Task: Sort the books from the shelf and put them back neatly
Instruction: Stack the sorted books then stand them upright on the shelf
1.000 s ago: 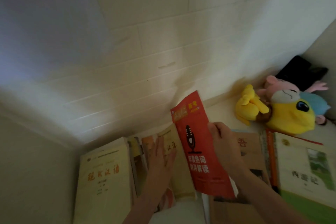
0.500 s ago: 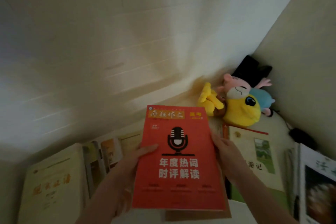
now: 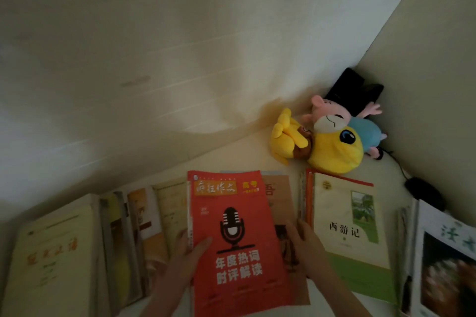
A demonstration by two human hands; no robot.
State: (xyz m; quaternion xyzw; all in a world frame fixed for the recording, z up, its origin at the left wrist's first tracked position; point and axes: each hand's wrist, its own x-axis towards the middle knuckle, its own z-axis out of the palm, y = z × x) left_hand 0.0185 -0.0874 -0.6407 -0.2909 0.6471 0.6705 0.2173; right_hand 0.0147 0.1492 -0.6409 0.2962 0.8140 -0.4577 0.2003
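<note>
A red book [image 3: 237, 239] with a black microphone on its cover lies flat on top of a tan book [image 3: 279, 198], in the middle of a row of books on a pale surface. My left hand [image 3: 190, 252] holds the red book's left edge, thumb on the cover and fingers under it. Just off its right edge, my right hand [image 3: 306, 247] rests on the tan book with fingers fairly straight. A yellow book [image 3: 51, 260] lies far left, with several overlapping books [image 3: 139, 219] beside it. A white-and-green book [image 3: 353, 226] lies to the right.
A pile of plush toys [image 3: 332, 147] sits in the back right corner in front of a black object [image 3: 355, 90]. A small black device [image 3: 422, 190] with a cable lies by the right wall. Another book [image 3: 448, 260] fills the right edge. Walls close in behind and to the right.
The red book went from tilted upright in my right hand to both hands, then down flat onto the tan book. My right hand has come off its right edge.
</note>
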